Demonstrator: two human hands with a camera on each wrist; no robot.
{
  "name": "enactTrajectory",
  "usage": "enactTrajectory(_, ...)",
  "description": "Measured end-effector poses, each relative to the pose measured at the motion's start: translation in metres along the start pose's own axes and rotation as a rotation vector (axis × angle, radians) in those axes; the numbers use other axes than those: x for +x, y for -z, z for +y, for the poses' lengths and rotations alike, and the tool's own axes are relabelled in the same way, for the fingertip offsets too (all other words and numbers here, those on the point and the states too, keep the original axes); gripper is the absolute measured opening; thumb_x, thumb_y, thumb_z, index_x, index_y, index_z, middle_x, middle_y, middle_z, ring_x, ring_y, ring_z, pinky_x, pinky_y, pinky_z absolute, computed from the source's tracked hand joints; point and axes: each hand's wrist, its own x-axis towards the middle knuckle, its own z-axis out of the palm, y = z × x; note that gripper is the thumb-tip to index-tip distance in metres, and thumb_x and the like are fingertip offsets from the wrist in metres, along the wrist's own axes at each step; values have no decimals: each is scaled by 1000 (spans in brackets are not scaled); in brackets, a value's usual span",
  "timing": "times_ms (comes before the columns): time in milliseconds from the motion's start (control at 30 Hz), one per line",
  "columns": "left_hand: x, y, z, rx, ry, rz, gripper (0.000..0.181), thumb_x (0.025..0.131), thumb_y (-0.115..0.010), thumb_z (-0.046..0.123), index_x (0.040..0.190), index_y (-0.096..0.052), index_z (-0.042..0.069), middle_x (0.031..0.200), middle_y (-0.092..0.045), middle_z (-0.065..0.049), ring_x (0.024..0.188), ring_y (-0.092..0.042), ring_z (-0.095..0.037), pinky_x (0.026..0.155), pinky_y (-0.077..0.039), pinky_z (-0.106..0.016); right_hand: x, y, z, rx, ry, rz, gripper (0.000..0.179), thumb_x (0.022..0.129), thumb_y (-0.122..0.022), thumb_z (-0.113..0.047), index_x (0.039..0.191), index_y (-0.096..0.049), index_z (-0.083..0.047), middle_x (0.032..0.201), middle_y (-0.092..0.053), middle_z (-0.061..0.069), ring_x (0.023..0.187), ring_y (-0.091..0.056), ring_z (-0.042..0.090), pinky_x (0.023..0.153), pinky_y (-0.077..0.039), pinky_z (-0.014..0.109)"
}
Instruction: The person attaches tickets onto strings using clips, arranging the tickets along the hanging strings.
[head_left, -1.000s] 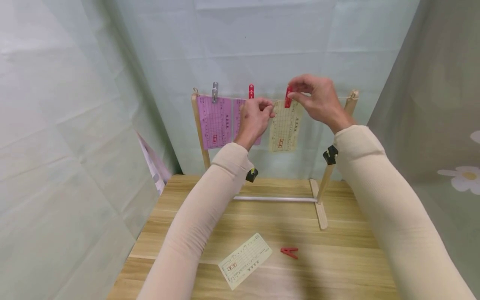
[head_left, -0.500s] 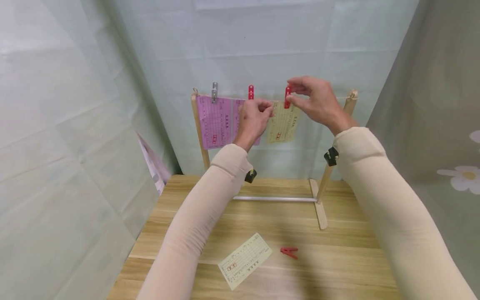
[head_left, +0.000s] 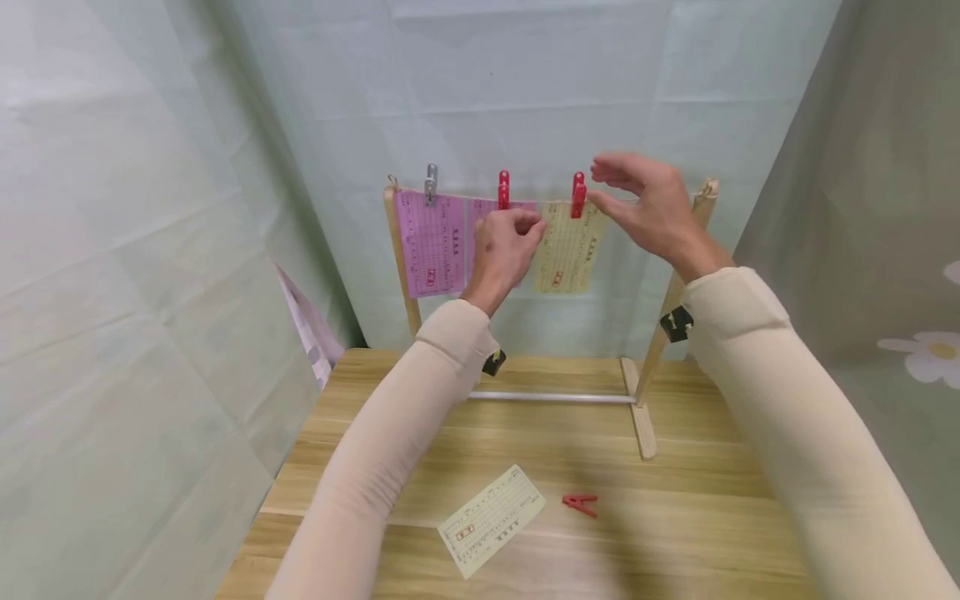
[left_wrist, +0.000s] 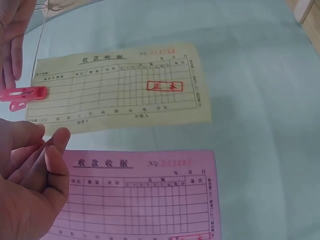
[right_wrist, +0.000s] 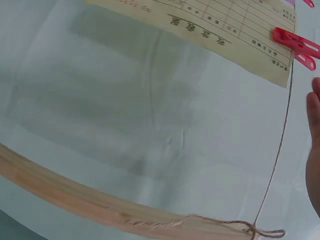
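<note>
A yellow receipt slip (head_left: 568,250) hangs from the string, held by a red clothespin (head_left: 578,196) near the middle of its top edge. Just right of that clothespin is my right hand (head_left: 648,200), thumb and fingers spread apart with nothing between them. My left hand (head_left: 506,250) hovers in front of a purple receipt slip (left_wrist: 145,195), partly covering it. Its fingers are loosely bent, and the thumb and index tips lie close to the yellow slip's left corner, seemingly apart from it. A second red clothespin (head_left: 504,190) holds the partly covered purple slip.
Another purple slip (head_left: 431,250) hangs at left under a grey clothespin (head_left: 431,185). The string (right_wrist: 280,145) is tied to the stand's wooden posts (head_left: 405,275). On the wooden table (head_left: 675,517) lie a yellow slip (head_left: 491,521) and a red clothespin (head_left: 580,505).
My right hand has let go of the red clothespin and moved right, its fingers spreading. My left hand has dropped slightly away from the yellow slip's top corner. The slip hangs from the clothespin.
</note>
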Motion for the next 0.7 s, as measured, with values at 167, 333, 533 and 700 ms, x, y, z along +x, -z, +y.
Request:
enactTrajectory(167, -5, 2, -9, 4, -8, -7, 18, 95, -71, 19, 108, -77, 8, 101, -76, -5, 85, -69, -11, 73, -54, -21, -14, 0, 6, -15, 91, 115, 28, 90, -72, 1, 116, -68, 7, 111, -71, 17, 98, -67, 22, 91, -49, 18)
enactTrajectory(333, -12, 5, -22, 4, -10, -27, 18, 95, -71, 19, 105, -78, 6, 98, -76, -6, 84, -69, -12, 72, -55, -24, -34, -2, 11, 4, 106, 156, 22, 89, -72, 2, 111, -70, 8, 104, -73, 17, 89, -62, 3, 85, -48, 13)
enactTrajectory(533, -21, 6, -39, 1, 15, -53, 16, 93, -73, 19, 101, -79, 6, 93, -75, -5, 79, -67, -12, 69, -55, -26, -64, -10, 17, 47, 52, 52, 20, 87, -74, 4, 107, -72, 7, 100, -74, 16, 87, -60, -5, 81, -51, 15)
enactTrajectory(700, -30, 8, -54, -6, 45, -122, 16, 93, -73, 19, 102, -77, 6, 94, -75, -4, 83, -68, -13, 72, -55, -27, -90, -16, 25, 55, -2, -78, 20, 88, -74, 3, 108, -72, 5, 101, -74, 15, 89, -67, 7, 80, -49, 11)
